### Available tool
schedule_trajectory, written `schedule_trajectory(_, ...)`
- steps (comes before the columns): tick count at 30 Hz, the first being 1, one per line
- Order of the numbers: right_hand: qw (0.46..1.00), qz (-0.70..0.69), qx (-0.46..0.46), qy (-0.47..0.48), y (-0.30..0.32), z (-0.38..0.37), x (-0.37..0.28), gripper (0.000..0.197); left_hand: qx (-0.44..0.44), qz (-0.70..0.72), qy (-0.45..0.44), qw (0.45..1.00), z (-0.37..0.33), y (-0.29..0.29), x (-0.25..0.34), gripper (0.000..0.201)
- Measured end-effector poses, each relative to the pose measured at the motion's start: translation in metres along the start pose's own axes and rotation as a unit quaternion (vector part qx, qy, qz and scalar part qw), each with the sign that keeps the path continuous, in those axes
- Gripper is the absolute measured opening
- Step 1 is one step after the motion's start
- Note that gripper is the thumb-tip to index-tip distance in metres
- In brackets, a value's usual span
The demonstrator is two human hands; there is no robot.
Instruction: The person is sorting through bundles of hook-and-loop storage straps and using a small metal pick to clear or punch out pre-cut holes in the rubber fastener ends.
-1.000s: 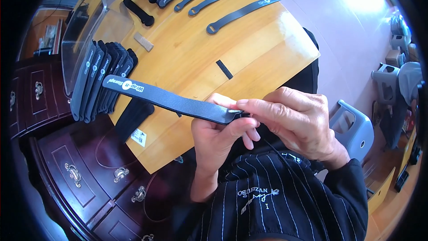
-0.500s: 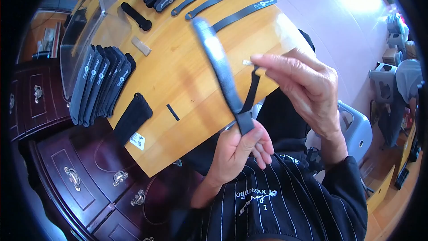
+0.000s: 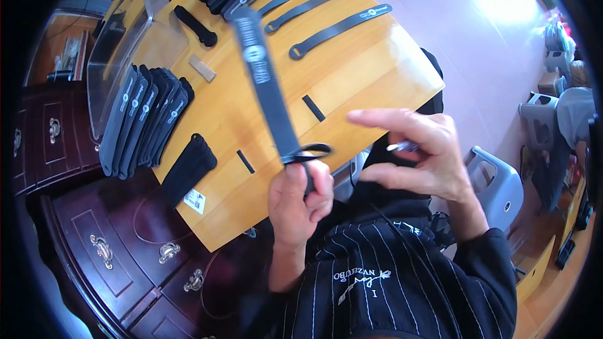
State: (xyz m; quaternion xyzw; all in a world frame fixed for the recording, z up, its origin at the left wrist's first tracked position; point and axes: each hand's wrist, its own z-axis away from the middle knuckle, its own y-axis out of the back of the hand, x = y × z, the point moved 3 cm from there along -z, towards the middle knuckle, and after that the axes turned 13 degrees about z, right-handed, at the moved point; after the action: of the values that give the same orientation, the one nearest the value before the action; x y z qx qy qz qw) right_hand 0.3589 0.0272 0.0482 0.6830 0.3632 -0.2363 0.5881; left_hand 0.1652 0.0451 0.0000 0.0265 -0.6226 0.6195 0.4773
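My left hand (image 3: 294,204) is closed round the lower end of a dark hook-and-loop strap (image 3: 270,97), which stands up tilted left over the table, its printed face showing. At my grip a narrow black band bends out into a small loop (image 3: 319,150). To the right, my right hand (image 3: 424,157) has its thumb and index finger spread wide, apart from the strap. Its other fingers are curled around a small white-tipped object (image 3: 396,147), too blurred to name. Two short black strips, one near (image 3: 313,108) and one farther left (image 3: 245,161), lie on the wood.
Three dark straps with ring ends (image 3: 339,28) lie at the far side of the wooden table (image 3: 389,69). Strap bundles (image 3: 144,119) stand left, beside a clear plastic panel (image 3: 119,63). A folded black bundle (image 3: 191,166) with a tag and a tan block (image 3: 202,69) lie nearby.
The strap has swung left and turned its printed face up; its band has become a loop. My right hand has dropped and spread thumb from finger. One short strip, covered before, now shows.
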Motion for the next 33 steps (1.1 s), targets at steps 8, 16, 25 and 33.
schedule_trajectory(8, 0.996, -0.065, 0.007, 0.067, -0.023, -0.011, -0.006, 0.033, 0.066, 0.041, 0.154, 0.985, 0.003, -0.019, -0.015, 0.063)
schedule_trajectory(16, 0.971, 0.039, 0.234, -0.008, 0.015, -0.023, 0.036, 0.019, -0.028, -0.105, 0.156, 0.982, 0.016, -0.019, -0.026, 0.059)
schedule_trajectory(25, 0.803, 0.217, 0.509, -0.223, 0.165, 0.025, 0.181, 0.019, 0.074, -0.118, 0.101, 0.985, 0.055, 0.028, -0.011, 0.064)
schedule_trajectory(33, 0.876, 0.408, 0.254, -0.043, 0.009, -0.017, 0.104, 0.021, -0.016, -0.018, -0.004, 1.0, 0.023, 0.02, 0.005, 0.058)
